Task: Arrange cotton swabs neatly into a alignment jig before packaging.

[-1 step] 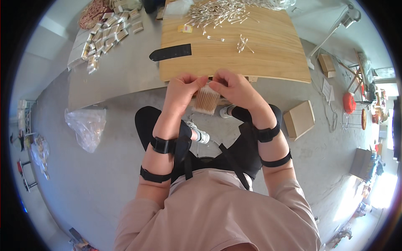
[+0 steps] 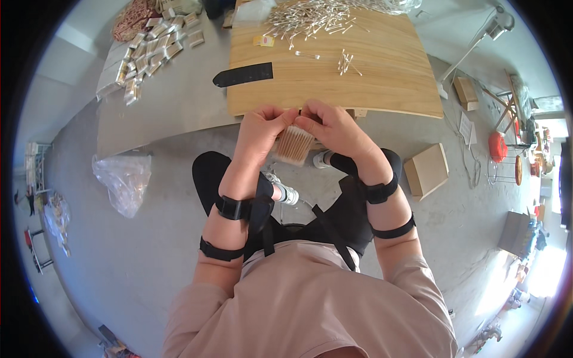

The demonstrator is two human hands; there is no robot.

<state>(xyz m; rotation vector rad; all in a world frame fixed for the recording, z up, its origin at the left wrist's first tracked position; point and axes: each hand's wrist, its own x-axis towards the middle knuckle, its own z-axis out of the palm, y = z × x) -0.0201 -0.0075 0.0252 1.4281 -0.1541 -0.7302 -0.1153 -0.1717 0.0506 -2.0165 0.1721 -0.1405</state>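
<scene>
Just off the near edge of the wooden board (image 2: 394,89), my left hand (image 2: 262,128) and my right hand (image 2: 331,125) meet with thumbs and fingers pinched. Between them they hold the top end of a small clear packet of cotton swabs (image 2: 294,146), which hangs below my fingertips. Brown sticks with white tips show through its film in a flat row. My fingers partly hide the packet's upper edge. On the board lie a black strip with one pointed end (image 2: 243,74), a few loose cotton swabs (image 2: 346,62) and a small clear tube-like piece (image 2: 307,55).
A large heap of loose cotton swabs (image 2: 310,18) covers the board's far side, near a small yellow packet (image 2: 263,40). Several swab packets (image 2: 152,51) are piled on the grey table at left. A clear plastic bag (image 2: 125,182) and a cardboard box (image 2: 427,171) stand on the floor.
The packet has tilted very slightly between my hands, and my fingertips have shifted a little. Everything on the table stays the same.
</scene>
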